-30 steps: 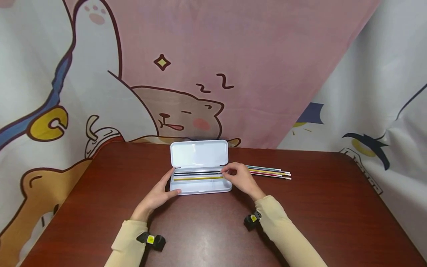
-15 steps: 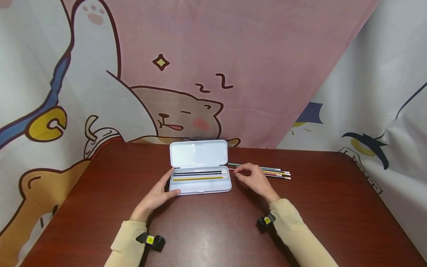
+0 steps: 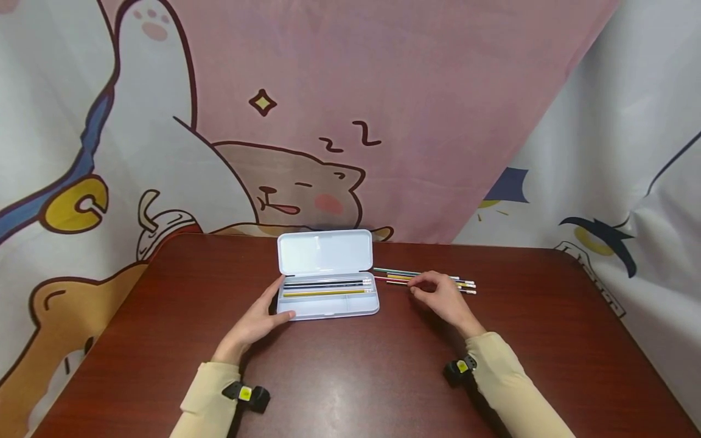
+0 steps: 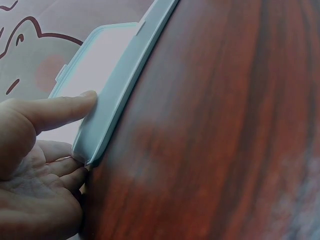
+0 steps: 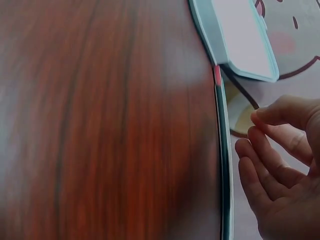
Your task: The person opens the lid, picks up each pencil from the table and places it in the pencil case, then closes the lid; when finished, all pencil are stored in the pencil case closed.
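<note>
An open pale-blue pencil case (image 3: 327, 307) lies at the middle of the brown table (image 3: 350, 377), its lid (image 3: 325, 252) tilted up behind. A black pencil (image 3: 323, 284) and a yellow pencil (image 3: 323, 293) lie inside. My left hand (image 3: 257, 322) holds the case's left end (image 4: 107, 117), thumb on the front wall and fingers round the corner. Several loose pencils (image 3: 432, 281) lie in a row right of the case. My right hand (image 3: 443, 298) hovers over them with loosely curled fingers (image 5: 260, 165) and holds nothing.
A cartoon-print cloth (image 3: 350, 121) hangs behind the table and down both sides. The table's back edge runs just behind the case lid. Small black trackers sit on both wrists.
My right hand has left the case's right end and moved right, over the loose pencils. The left hand and the case stay where they were.
</note>
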A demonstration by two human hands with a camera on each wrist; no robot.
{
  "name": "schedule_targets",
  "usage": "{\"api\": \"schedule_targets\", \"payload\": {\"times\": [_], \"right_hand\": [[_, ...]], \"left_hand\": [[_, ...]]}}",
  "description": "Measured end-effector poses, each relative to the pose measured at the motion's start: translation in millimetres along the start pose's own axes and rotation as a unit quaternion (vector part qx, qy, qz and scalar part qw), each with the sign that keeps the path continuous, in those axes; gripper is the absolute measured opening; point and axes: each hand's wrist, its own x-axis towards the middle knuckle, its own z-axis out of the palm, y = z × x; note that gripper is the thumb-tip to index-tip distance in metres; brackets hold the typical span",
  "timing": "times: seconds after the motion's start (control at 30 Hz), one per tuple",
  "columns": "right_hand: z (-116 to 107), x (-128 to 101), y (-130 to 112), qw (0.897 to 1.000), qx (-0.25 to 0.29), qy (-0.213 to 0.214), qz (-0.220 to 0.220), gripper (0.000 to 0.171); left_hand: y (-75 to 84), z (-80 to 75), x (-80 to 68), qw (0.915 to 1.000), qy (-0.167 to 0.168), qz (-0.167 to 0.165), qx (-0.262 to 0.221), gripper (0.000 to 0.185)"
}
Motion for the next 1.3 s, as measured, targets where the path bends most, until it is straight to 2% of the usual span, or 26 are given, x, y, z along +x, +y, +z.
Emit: {"api": "schedule_targets", "payload": {"times": [0.17, 0.5, 0.77, 0.93, 1.13, 1.3], "right_hand": [[-14.4, -6.6, 9.6, 1.0, -0.012, 0.009, 0.009, 0.013], [-39.7, -20.7, 25.9, 0.997, -0.035, 0.021, 0.063, 0.017], [-50.9, -28.6, 36.1, 0.996, -0.047, 0.033, 0.068, 0.018], [-55.3, -30.7, 40.8, 0.995, -0.056, 0.038, 0.07, 0.018], [-58.9, -30.3, 49.4, 0.995, -0.061, 0.027, 0.071, 0.019], [-62.1, -30.8, 56.8, 0.996, -0.041, 0.004, 0.073, 0.021]], "left_hand": [[0.4, 0.3, -0.1, 1.0, -0.001, -0.001, -0.005, 0.086], [0.8, 1.0, -0.3, 1.0, -0.004, -0.005, -0.005, 0.086], [3.5, -1.0, -2.4, 1.0, -0.008, 0.003, 0.004, 0.085], [1.2, -0.5, -0.9, 1.0, -0.009, -0.003, -0.003, 0.086], [1.3, -0.7, -1.1, 0.9999, -0.009, -0.007, -0.007, 0.086], [2.0, -0.7, -1.2, 0.9999, -0.011, -0.003, -0.007, 0.086]]}}
